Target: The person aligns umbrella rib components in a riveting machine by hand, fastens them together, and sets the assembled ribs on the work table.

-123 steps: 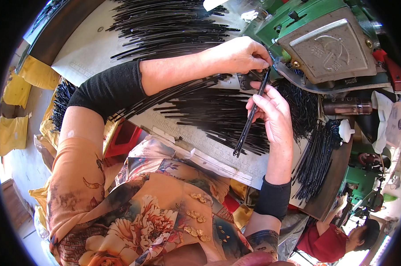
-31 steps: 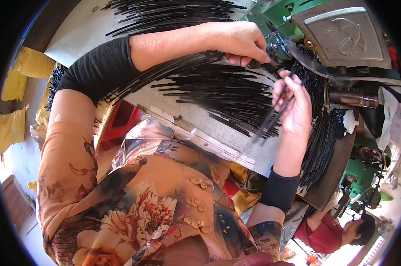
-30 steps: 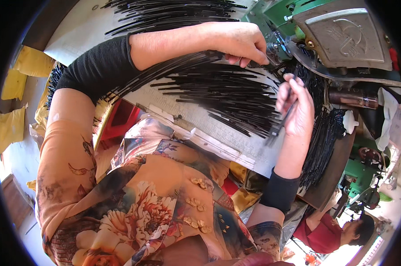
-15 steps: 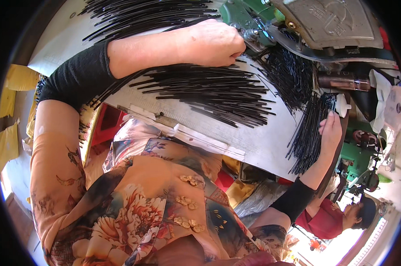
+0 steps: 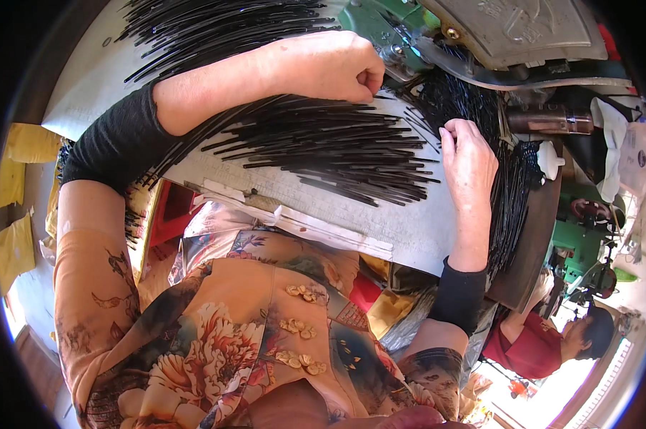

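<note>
My left hand (image 5: 344, 68) is curled closed beside the green machine (image 5: 380, 28), above the near pile of thin black strips (image 5: 330, 143). Whatever its fingers hold is hidden. Over the table's right side, my right hand (image 5: 469, 161) has its thumb and fingers pinched together at the edge of a tangled heap of black strips (image 5: 455, 93). I cannot make out what, if anything, is in that pinch. A bundle of long black strips (image 5: 509, 207) lies just right of my right forearm. Farther back, another pile of black strips (image 5: 223, 32) spreads beyond my left forearm.
The pale tabletop (image 5: 409, 229) has white padding (image 5: 323, 229) along its near edge. A large grey metal cover (image 5: 516, 28) juts over the far right, beside a brown cylinder (image 5: 552, 120). A person in a dark red top (image 5: 527, 350) sits near another green machine (image 5: 584, 239).
My right hand has moved left and away from the right-hand bundle to the tangled heap's edge. My left hand has shifted slightly left, its fingers still curled.
</note>
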A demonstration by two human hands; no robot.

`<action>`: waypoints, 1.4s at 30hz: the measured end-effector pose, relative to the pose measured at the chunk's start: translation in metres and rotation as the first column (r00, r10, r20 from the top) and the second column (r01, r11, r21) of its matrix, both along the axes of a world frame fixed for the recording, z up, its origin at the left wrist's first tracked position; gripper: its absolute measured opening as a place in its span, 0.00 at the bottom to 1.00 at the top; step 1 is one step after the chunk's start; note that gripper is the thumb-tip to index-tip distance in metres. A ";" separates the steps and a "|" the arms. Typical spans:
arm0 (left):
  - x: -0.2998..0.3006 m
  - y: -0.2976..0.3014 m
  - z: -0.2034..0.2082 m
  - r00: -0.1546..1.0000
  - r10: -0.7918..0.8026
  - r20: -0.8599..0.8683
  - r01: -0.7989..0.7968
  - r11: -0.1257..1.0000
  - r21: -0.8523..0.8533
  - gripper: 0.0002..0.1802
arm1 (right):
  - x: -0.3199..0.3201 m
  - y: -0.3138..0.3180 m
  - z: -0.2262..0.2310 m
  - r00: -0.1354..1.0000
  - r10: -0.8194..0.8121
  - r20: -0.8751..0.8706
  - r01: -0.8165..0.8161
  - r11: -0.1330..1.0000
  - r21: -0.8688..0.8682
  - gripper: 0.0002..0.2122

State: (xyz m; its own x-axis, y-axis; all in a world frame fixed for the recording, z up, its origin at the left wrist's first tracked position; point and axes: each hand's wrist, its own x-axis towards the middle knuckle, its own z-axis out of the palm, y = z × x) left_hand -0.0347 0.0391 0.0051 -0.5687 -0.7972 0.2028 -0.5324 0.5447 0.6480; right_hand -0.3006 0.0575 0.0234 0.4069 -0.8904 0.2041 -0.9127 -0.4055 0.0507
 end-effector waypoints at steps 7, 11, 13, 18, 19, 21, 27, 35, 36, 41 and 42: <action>0.005 -0.005 0.002 0.998 0.045 -0.041 -0.041 0.995 0.091 0.13 | 0.012 -0.001 0.000 0.978 -0.027 0.208 0.008 0.996 0.093 0.05; 0.007 -0.008 -0.001 0.990 0.013 -0.143 0.000 0.996 0.091 0.13 | 0.025 -0.001 0.001 0.962 0.077 0.261 -0.063 0.996 -0.063 0.05; 0.006 -0.009 0.005 0.980 -0.006 -0.200 0.052 0.972 0.229 0.13 | 0.031 -0.001 0.000 0.955 0.131 0.266 -0.092 0.984 -0.155 0.05; 0.007 -0.007 0.006 0.970 0.062 -0.233 0.009 0.956 0.294 0.13 | 0.061 0.000 0.013 0.163 -0.084 0.983 -0.254 0.959 0.124 0.08; 0.006 -0.006 0.007 0.959 0.100 -0.266 0.001 0.935 0.355 0.12 | 0.065 -0.001 0.013 0.070 -0.117 0.991 -0.267 0.955 0.131 0.07; 0.004 -0.007 0.007 0.932 0.142 -0.335 0.010 0.910 0.414 0.11 | 0.069 -0.002 0.005 0.062 -0.139 0.988 -0.271 0.951 0.150 0.07; 0.006 -0.009 0.006 0.887 0.222 -0.404 -0.007 0.882 0.470 0.12 | 0.070 0.001 -0.015 0.243 -0.186 0.952 -0.276 0.928 0.252 0.07; 0.013 -0.014 0.012 0.907 0.228 -0.354 -0.069 0.910 0.408 0.13 | 0.072 0.009 -0.012 0.544 -0.162 0.823 -0.322 0.866 0.384 0.11; 0.014 -0.015 0.012 0.902 0.239 -0.359 -0.076 0.908 0.413 0.13 | 0.070 0.008 -0.011 0.527 -0.175 0.832 -0.327 0.862 0.388 0.11; 0.015 -0.019 0.008 0.901 0.245 -0.359 -0.086 0.910 0.405 0.13 | 0.069 0.006 -0.006 0.486 -0.226 0.845 -0.326 0.850 0.414 0.12; 0.014 -0.019 0.008 0.903 0.242 -0.355 -0.084 0.910 0.406 0.13 | 0.069 0.006 -0.007 0.482 -0.227 0.846 -0.331 0.847 0.416 0.12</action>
